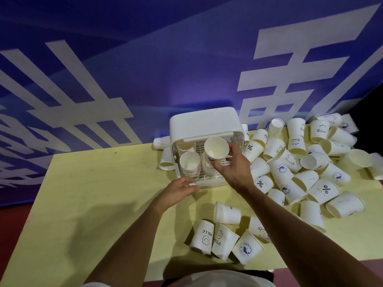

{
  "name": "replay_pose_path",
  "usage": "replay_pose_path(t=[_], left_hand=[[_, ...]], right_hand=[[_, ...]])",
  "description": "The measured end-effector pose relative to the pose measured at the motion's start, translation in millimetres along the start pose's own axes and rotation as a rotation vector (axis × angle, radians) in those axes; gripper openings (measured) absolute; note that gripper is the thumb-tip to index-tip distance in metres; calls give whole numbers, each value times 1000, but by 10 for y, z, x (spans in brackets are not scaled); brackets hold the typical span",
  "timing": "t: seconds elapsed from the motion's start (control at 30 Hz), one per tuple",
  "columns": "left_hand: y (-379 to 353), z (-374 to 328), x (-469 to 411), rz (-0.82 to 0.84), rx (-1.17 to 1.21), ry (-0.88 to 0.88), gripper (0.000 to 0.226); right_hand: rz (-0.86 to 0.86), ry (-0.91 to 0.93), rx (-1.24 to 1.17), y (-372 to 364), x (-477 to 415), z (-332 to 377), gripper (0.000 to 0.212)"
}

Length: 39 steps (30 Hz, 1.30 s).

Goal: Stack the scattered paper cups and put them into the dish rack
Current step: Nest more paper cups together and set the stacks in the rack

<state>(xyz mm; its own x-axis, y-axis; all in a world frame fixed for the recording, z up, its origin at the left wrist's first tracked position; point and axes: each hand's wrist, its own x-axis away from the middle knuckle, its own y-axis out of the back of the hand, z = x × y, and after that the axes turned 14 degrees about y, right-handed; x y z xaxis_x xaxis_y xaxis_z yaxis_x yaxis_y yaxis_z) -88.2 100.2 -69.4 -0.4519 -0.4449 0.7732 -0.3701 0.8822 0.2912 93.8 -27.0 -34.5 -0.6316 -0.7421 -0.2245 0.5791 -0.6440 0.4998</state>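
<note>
- A single paper cup (216,148) is held by the right hand (232,165), with the fingers closed around its base and its open mouth tilted toward the camera, in front of the open side of the dish rack (204,125).
- The white dish rack is set on the yellow table (83,204), close to the blue wall (145,59) with large white characters.
- Inside the rack, a stack of cups (190,163) is seen upright at the left, with a second stack (208,169) just beside it, partly hidden by the held cup.
- The left hand (178,190) is rested at the rack's lower front edge, fingers loosely curled on the rim; nothing else is held in it.
- A large heap of scattered cups (300,162) is piled to the right of the rack.
- A few more cups (224,239), printed "HELLO", are lying near the table's front edge.
</note>
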Motion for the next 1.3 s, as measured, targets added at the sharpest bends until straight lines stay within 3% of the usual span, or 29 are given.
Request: replay_pose_path(t=[0.33, 0.53, 0.7, 0.9, 1.1, 1.3], left_hand=[[62, 201, -24, -47, 57, 48, 35], [115, 266, -11, -74, 59, 51, 31], [151, 271, 35, -75, 82, 43, 28], [233, 334, 83, -95, 97, 41, 30], [467, 489, 126, -161, 102, 63, 51], [821, 655, 38, -193, 136, 74, 35]], right_hand=[[65, 26, 70, -210, 6, -221, 60], [78, 48, 159, -316, 42, -308, 72], [15, 179, 214, -345, 70, -103, 52], [161, 251, 131, -599, 122, 167, 35], [275, 230, 94, -962, 230, 306, 28], [365, 170, 76, -1273, 298, 312, 35]])
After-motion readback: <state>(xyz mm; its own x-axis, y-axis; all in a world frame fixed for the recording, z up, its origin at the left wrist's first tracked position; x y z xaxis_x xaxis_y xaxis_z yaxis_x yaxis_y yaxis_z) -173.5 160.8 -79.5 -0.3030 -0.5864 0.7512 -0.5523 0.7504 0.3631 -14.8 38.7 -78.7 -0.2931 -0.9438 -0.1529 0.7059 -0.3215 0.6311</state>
